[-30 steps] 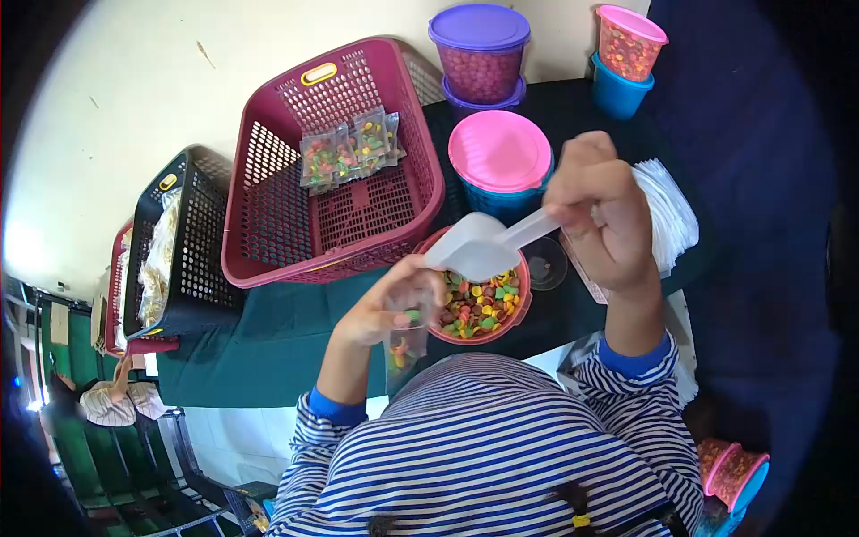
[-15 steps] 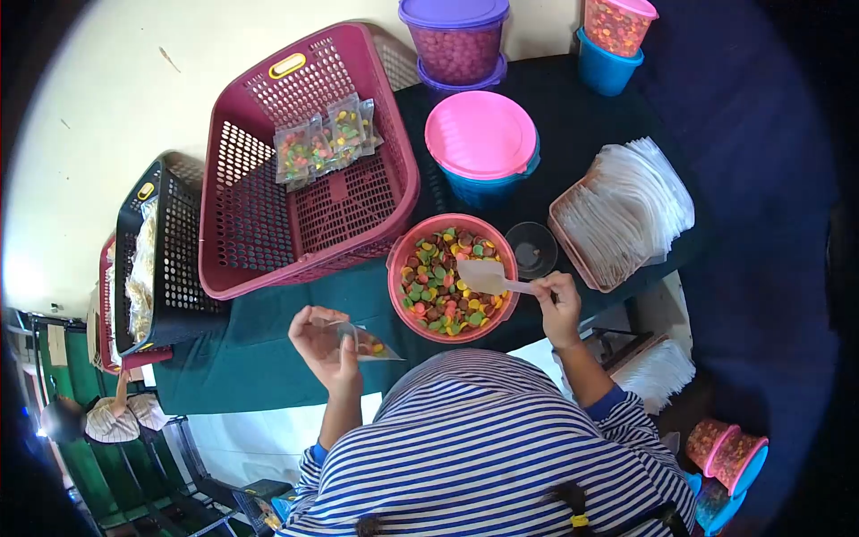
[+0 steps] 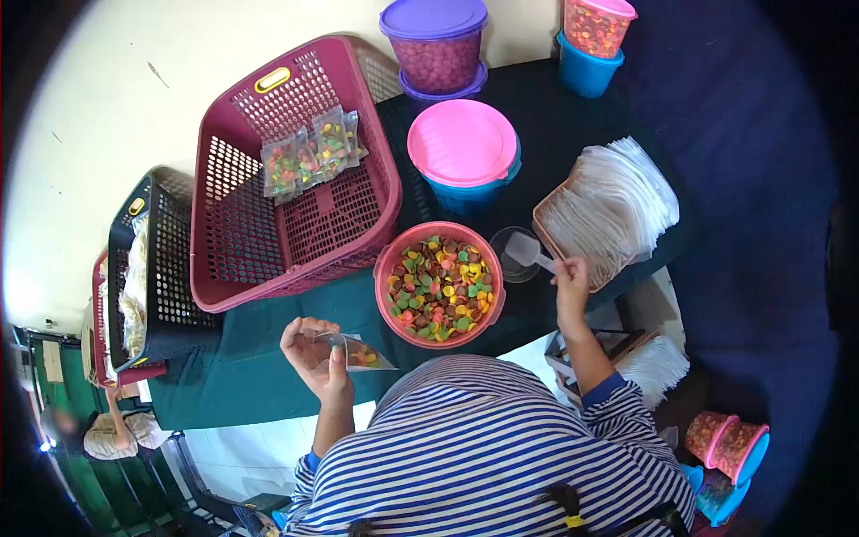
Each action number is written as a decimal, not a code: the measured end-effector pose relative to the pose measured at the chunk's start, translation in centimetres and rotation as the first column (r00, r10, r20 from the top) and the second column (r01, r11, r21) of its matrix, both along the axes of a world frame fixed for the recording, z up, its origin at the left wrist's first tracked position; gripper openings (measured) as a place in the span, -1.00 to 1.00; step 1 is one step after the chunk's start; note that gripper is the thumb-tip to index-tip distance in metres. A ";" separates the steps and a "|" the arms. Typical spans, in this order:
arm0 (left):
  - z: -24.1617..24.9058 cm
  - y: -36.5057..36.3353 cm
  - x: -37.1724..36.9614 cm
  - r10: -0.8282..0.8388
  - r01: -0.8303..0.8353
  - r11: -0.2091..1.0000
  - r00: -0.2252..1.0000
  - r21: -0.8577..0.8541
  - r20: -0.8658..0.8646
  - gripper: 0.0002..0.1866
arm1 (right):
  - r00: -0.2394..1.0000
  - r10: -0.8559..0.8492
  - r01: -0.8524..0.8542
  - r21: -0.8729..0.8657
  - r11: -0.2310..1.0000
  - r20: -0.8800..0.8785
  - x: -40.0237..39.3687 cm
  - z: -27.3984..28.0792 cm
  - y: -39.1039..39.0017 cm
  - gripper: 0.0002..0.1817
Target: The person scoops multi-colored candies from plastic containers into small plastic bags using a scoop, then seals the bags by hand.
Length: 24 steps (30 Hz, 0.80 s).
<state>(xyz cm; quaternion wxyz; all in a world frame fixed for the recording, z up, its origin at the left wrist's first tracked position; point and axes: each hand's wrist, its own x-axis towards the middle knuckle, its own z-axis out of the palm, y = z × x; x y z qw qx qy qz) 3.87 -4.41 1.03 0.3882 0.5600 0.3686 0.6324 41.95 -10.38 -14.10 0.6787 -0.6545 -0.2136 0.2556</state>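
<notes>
My left hand holds a small clear bag with a few coloured candies in it, low over the green cloth. My right hand grips the handle of a white plastic scoop, whose bowl rests in a small clear cup. Between my hands stands a pink bowl full of multicoloured candy discs. A tray of stacked empty clear bags lies just right of my right hand.
A maroon basket holds several filled candy bags. A black basket stands to its left. A blue tub with pink lid, a purple tub and a candy-filled container stand behind. Another person sits far below left.
My right hand moved the scoop out of the pink candy bowl and to the right, into the clear cup. My left hand stayed low with the bag.
</notes>
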 end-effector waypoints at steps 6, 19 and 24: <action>0.0 0.1 -0.1 0.001 -0.001 0.999 1.000 0.034 -0.022 -0.31 | 0.996 0.059 -0.071 -0.189 0.979 -0.065 -0.9 -2.7 0.8 -0.83; 1.0 0.1 -1.3 -0.017 0.016 1.000 1.000 -0.003 -0.025 -0.35 | 0.614 0.157 -0.037 -0.171 0.985 0.773 -1.9 4.1 2.1 -0.79; 0.7 0.0 -0.2 -0.075 0.076 0.997 0.997 -0.030 0.019 -0.35 | 0.326 0.208 -0.088 -0.190 0.978 0.922 -3.4 10.0 10.5 -0.70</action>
